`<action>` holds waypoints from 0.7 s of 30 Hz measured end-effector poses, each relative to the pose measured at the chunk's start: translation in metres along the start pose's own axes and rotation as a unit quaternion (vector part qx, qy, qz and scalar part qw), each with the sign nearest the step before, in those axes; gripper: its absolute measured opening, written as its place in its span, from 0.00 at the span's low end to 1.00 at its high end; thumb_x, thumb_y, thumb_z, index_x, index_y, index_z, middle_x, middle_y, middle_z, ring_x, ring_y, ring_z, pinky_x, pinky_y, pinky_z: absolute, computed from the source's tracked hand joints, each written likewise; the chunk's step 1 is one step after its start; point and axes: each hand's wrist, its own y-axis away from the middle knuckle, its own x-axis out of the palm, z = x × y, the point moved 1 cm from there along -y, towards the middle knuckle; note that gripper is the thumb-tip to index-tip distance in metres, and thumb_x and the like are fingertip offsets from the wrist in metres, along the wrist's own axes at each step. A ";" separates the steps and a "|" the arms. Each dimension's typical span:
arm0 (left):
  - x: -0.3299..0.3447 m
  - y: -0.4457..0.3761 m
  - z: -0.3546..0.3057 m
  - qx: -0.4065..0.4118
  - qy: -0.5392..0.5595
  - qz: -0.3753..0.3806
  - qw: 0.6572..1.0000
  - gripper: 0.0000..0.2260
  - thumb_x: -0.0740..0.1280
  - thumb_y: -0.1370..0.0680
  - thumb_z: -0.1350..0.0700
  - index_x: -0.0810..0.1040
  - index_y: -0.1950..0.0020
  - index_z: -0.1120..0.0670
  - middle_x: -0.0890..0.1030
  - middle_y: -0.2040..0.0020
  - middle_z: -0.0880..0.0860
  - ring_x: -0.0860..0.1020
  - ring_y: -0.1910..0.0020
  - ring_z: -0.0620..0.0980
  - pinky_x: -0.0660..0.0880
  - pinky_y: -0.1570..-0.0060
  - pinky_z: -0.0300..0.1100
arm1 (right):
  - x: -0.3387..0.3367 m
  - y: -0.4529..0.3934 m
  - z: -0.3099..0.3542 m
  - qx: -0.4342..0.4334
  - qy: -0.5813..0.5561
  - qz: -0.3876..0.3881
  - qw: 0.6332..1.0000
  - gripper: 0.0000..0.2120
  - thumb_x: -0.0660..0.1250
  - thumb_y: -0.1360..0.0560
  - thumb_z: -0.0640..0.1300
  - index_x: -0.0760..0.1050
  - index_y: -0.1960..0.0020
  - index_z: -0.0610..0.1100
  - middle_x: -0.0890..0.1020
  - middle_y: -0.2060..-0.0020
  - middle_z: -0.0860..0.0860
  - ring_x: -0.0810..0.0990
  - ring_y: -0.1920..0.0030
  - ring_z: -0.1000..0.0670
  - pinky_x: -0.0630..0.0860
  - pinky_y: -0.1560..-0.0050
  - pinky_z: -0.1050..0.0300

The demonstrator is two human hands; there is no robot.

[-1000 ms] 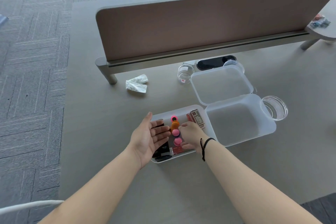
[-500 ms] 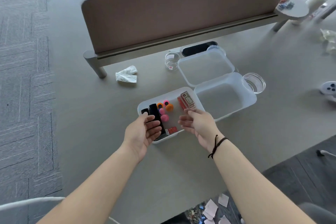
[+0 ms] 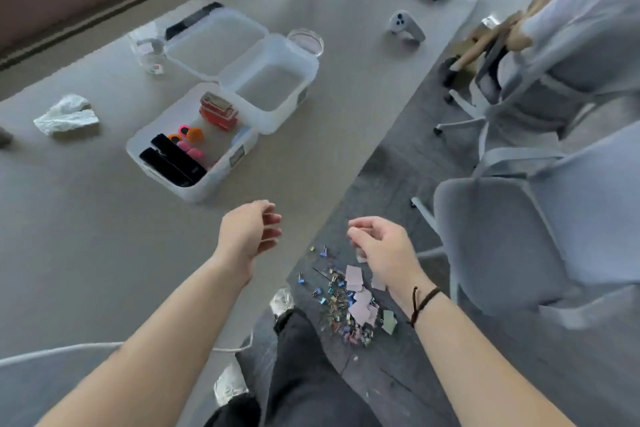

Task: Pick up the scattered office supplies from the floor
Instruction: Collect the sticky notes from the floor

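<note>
The frame is blurred by motion, so the heap of small coloured binder clips (image 3: 337,302) on the dark grey carpet floor (image 3: 398,385) reads only as specks, mixed with pale square paper notes (image 3: 356,291), just off the near edge of the grey tabletop (image 3: 86,253). The right hand (image 3: 382,250) partly hides the heap's far side. It hangs above the floor with fingers loosely curled; whether it pinches anything I cannot tell. The left hand (image 3: 251,236) hovers over the tabletop's near edge, fingers relaxed and apart, holding nothing.

A shallow clear plastic tray (image 3: 194,149) near the middle of the tabletop holds black oblong items (image 3: 169,159), pink and orange round pieces (image 3: 188,140) and small red boxes (image 3: 218,113). Touching its far side stands a translucent plastic box (image 3: 270,83) with its hinged lid (image 3: 214,42) laid open; nothing shows inside.
</note>
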 end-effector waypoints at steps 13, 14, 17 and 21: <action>0.139 0.051 0.175 -0.036 -0.219 0.106 0.969 0.05 0.65 0.19 0.56 0.79 0.52 0.55 0.82 0.58 0.53 0.77 0.63 0.53 0.72 0.62 0.42 | -0.133 0.106 -0.227 0.158 -0.112 -0.188 0.963 0.05 0.71 0.23 0.40 0.80 0.49 0.49 0.84 0.53 0.48 0.81 0.55 0.49 0.79 0.51 0.51; 0.152 0.049 0.190 -0.038 -0.223 0.104 0.969 0.05 0.64 0.19 0.56 0.79 0.52 0.55 0.82 0.58 0.53 0.77 0.64 0.52 0.72 0.63 0.42 | -0.143 0.108 -0.247 0.162 -0.116 -0.196 0.960 0.06 0.70 0.23 0.40 0.79 0.47 0.49 0.84 0.53 0.49 0.81 0.55 0.50 0.78 0.52 0.52; 0.196 0.041 0.247 -0.044 -0.226 0.095 0.968 0.05 0.64 0.19 0.57 0.79 0.52 0.55 0.81 0.60 0.53 0.77 0.66 0.52 0.73 0.64 0.42 | -0.175 0.112 -0.315 0.175 -0.102 -0.212 0.956 0.09 0.68 0.21 0.40 0.76 0.44 0.50 0.82 0.53 0.51 0.79 0.57 0.53 0.75 0.55 0.57; 0.258 0.010 0.339 -0.053 -0.235 0.093 0.966 0.05 0.65 0.20 0.58 0.78 0.53 0.56 0.80 0.59 0.53 0.77 0.66 0.52 0.73 0.66 0.42 | -0.200 0.097 -0.421 0.205 -0.083 -0.218 0.951 0.09 0.66 0.20 0.41 0.75 0.41 0.50 0.81 0.52 0.53 0.80 0.57 0.52 0.77 0.58 0.55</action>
